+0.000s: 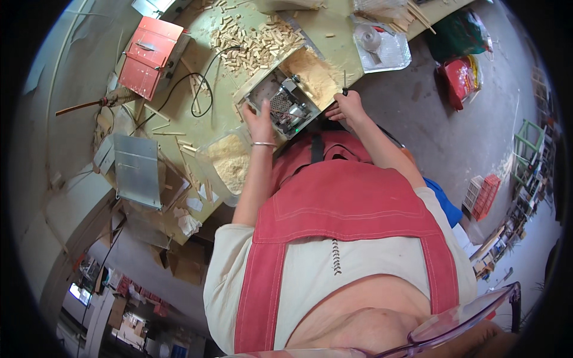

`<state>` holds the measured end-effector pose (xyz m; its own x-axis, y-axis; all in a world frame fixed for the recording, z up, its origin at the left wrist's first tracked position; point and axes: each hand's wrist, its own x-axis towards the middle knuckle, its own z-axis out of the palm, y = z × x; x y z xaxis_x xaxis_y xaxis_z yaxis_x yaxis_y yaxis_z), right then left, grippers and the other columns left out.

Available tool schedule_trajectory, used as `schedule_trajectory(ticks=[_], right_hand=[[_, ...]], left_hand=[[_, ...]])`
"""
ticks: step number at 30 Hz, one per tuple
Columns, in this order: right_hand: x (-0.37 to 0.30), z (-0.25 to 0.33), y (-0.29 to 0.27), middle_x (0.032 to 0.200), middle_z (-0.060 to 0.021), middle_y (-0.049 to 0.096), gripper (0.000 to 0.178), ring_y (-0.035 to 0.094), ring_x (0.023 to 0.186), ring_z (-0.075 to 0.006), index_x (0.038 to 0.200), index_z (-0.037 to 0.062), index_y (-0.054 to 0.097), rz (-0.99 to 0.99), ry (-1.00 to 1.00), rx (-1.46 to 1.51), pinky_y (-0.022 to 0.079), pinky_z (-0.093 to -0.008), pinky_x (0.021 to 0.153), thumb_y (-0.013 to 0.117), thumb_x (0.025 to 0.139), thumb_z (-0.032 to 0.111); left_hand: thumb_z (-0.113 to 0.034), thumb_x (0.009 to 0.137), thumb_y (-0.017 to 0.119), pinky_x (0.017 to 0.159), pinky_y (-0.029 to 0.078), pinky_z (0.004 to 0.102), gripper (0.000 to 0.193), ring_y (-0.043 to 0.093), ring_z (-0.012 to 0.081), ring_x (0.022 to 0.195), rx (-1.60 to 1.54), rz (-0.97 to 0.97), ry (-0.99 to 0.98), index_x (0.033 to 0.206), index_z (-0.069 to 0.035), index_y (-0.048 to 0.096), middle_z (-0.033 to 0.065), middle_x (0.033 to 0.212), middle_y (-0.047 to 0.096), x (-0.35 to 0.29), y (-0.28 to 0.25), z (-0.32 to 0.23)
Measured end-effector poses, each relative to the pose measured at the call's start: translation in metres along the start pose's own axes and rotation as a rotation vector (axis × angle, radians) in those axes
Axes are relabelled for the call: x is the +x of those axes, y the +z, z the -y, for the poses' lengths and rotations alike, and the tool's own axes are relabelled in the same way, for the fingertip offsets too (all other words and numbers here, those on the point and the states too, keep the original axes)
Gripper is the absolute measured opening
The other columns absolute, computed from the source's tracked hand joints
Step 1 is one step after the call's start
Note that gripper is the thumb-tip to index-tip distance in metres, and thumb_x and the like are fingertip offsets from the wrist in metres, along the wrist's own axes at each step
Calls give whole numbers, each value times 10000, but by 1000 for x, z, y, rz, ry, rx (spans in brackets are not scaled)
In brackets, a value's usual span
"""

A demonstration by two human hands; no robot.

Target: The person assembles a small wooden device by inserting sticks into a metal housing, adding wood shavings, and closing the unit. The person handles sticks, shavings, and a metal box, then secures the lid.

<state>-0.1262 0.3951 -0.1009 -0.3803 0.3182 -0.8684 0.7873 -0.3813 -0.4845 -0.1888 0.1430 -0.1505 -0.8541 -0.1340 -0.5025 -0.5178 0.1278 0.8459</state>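
An open metal machine housing (286, 104) sits at the table's near edge, tilted in the view. Inside it show a perforated plate (282, 102), wires, a small motor-like part and a lit green light. My left hand (258, 124) grips the housing's left wall, its thumb inside and a finger outside. Off the housing's right corner, my right hand (349, 110) is closed on a slim tool with a black handle (345, 92) and thin upright shaft, which looks like a screwdriver. Its hidden fingers curl under the palm.
Many short wooden pieces (256, 43) lie heaped behind the housing, beside sawdust (313, 74). A clear tub of sawdust (230, 158) stands left of my left forearm. A black cable (206, 80) loops near a red-lidded box (150, 56). A foil-like tray (382, 51) occupies the right corner.
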Motion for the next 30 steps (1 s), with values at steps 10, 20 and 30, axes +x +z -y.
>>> schedule_trajectory(ticks=[10,20,30], right_hand=[[5,9,-9,850,-294,658,297,710,691,-380,1056,-162,508,135,24,60,587,-400,498,455,872,65],[9,18,-25,919,-305,653,318,712,734,-386,1102,-164,475,246,109,39,603,-390,530,473,919,95],[24,24,-43,898,-289,656,333,713,747,-382,1111,-155,485,353,135,42,613,-397,545,477,927,123]], left_hand=[[-272,925,689,723,591,373,419,681,203,827,-523,172,-298,1209,-21,511,97,1041,645,-28,7,13],[-239,879,733,862,545,374,376,651,200,944,-708,326,-403,1111,-43,512,62,1086,639,-10,-14,52],[-112,836,715,799,559,332,456,637,182,960,-642,338,-293,1218,-95,468,51,1079,612,-49,1,-6]])
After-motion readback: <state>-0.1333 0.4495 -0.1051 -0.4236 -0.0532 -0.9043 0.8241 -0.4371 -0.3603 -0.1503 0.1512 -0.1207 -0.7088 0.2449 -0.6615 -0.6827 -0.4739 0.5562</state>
